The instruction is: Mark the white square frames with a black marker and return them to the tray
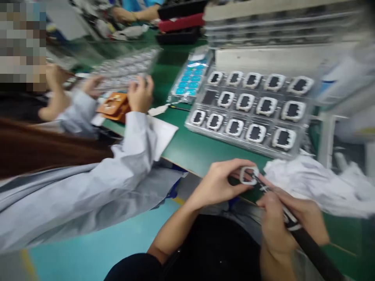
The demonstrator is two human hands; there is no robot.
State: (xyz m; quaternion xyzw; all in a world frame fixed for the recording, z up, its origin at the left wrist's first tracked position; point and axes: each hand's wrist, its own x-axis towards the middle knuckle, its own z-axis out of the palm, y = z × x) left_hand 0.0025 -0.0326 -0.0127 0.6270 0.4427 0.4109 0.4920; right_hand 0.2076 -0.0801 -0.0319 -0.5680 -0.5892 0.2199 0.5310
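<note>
White frame (242,176) in hand, small and ring-shaped, was held up over the near edge of the green counter (189,150). The left hand (218,181) pinched it by the rim, thumb below and fingers above, the grip closed to the frame's width. The right hand (275,218) was wrapped closely around a dark, pen-like tool (310,248), whose tip pointed at the frame; blur hid whether the two touched. Beyond the hands, a clear tray (228,141) carried three rows of white-rimmed pieces (245,102). A crumpled white cloth (316,181) lay near the right hand, beside the tray's near right corner. Toward the counter's left, a co-worker's hand (141,95) touched an orange pouch (115,111), and a packet of blue pieces (189,80) lay beside the tray's far left corner.
</note>
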